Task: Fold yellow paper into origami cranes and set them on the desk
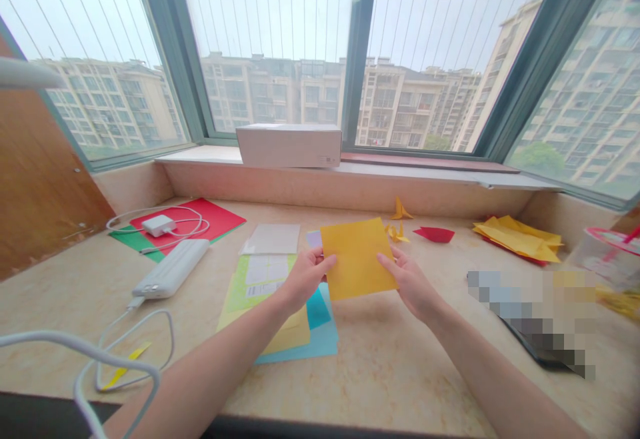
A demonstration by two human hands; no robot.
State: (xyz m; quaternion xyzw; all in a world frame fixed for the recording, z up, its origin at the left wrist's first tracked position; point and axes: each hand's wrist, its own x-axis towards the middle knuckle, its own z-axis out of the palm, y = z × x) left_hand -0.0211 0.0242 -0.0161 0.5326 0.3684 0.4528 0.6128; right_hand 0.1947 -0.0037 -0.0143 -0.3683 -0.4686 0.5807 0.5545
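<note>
A square sheet of yellow-orange paper [357, 259] is held up above the stone counter [380, 366], its face toward me. My left hand [309, 274] pinches the sheet's left edge, thumb on the front. At the right edge, my right hand [407, 278] grips it the same way, with the fingers mostly behind the paper. Below and left of the sheet lie blue paper [300, 354], pale yellow paper [287, 340] and a green-and-white packet [263, 272]. Folded yellow paper pieces [397, 232] and a red folded piece [435, 234] rest just beyond my right hand.
At left are red paper [223, 216], a white charger [159, 225], a white power bank [173, 269] and looping cables. A white box [290, 146] sits on the sill. At right are yellow sheets [520, 238], a blurred dark-edged object [540, 332] and a clear cup [607, 259].
</note>
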